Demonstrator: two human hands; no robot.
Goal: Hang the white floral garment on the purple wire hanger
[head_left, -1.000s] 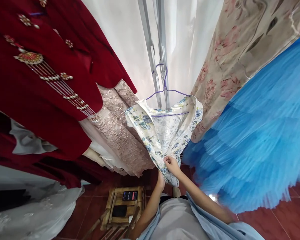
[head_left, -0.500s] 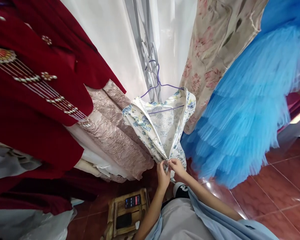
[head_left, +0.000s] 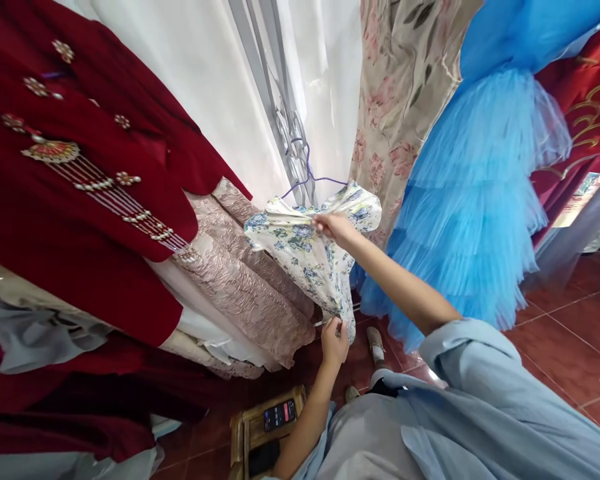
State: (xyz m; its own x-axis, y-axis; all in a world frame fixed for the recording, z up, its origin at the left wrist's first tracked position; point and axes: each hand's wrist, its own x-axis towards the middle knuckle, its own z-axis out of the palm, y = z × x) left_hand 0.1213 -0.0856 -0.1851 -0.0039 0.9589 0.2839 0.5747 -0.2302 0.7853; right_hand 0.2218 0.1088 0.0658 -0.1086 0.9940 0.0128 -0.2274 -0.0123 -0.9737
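Observation:
A white dress with blue and yellow flowers (head_left: 305,257) hangs on a purple wire hanger (head_left: 307,176) in front of me. Its zipped edges are drawn together, and the cloth is stretched taut. My right hand (head_left: 336,228) is closed in a pinch at the top of the zipper, near the neckline; the pull itself is hidden by the fingers. Lower down, around the waist, my left hand (head_left: 335,341) grips the dress fabric, fingers closed.
Dark red beaded garments (head_left: 130,153) and a pink textured one (head_left: 245,267) hang left. A beige floral dress (head_left: 380,113) and a blue tiered tulle dress (head_left: 465,193) hang right. Below, a wooden stool (head_left: 238,440) carries a phone (head_left: 280,415) above red floor tiles (head_left: 570,333).
My right hand has moved up from the waist to the neckline, and the dress's open edges have come together. My left hand stays low on the fabric. The view has shifted slightly.

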